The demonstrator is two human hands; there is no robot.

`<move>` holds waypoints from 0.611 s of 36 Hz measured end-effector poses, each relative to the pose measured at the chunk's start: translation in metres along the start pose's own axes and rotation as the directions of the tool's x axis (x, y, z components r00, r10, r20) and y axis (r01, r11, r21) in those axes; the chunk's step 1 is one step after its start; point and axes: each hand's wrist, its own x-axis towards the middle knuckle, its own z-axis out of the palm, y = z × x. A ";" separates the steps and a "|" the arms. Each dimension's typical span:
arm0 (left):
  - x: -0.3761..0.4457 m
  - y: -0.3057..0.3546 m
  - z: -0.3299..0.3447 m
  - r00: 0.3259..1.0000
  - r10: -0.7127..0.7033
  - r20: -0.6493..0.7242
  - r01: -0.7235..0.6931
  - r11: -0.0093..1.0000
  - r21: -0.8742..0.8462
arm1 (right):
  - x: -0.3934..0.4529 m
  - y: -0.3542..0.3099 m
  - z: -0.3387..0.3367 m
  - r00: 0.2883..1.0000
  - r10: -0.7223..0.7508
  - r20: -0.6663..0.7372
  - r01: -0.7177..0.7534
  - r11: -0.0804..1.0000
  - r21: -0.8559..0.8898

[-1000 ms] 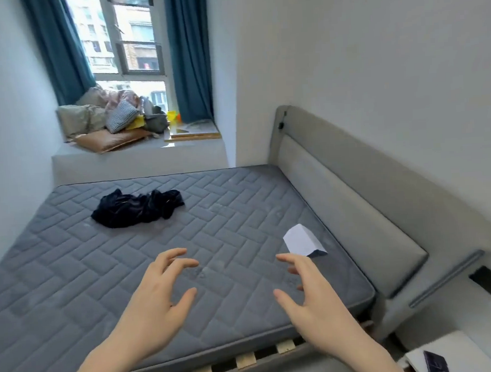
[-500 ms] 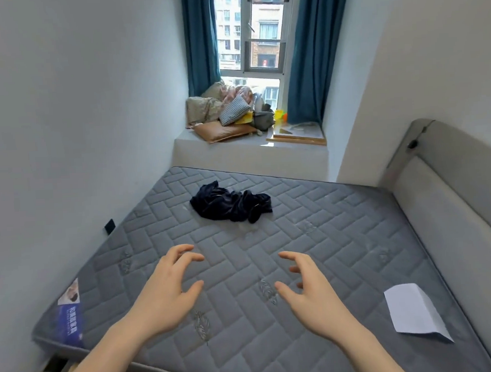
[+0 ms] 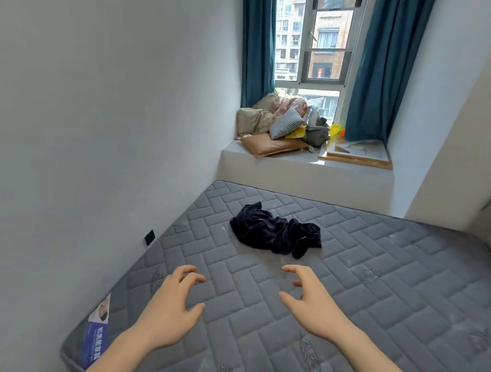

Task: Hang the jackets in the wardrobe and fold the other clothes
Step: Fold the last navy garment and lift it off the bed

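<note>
A crumpled dark navy garment lies on the grey quilted mattress, toward its far side near the window ledge. My left hand and my right hand hover above the mattress in front of the garment, palms down. Both have loosely curled fingers and hold nothing. Neither hand touches the garment; it lies a short way beyond my fingertips, a little nearer the right hand.
A white wall runs along the left of the bed. On the window ledge sits a pile of pillows and bedding between blue curtains. A wooden-framed board lies on the ledge's right. A blue label marks the mattress corner.
The view has swung left and moved closer to the garment; the headboard and the white paper have left the frame. Both hands stay empty, keeping the same curled pose.
</note>
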 end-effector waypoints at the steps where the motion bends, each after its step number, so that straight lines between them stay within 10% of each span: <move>1: 0.012 -0.007 -0.002 1.000 -0.006 0.019 0.006 1.000 0.003 | 0.012 0.000 0.003 1.000 0.005 0.002 -0.005 1.000 0.002; 11: 0.172 -0.101 0.018 0.926 -0.163 0.340 0.214 0.970 -0.117 | 0.142 0.019 0.049 0.978 0.196 -0.065 -0.196 0.981 0.006; 22: 0.338 -0.240 0.137 0.768 -0.323 0.553 0.300 0.944 0.135 | 0.267 0.123 0.118 0.872 0.474 -0.121 -0.482 0.874 -0.053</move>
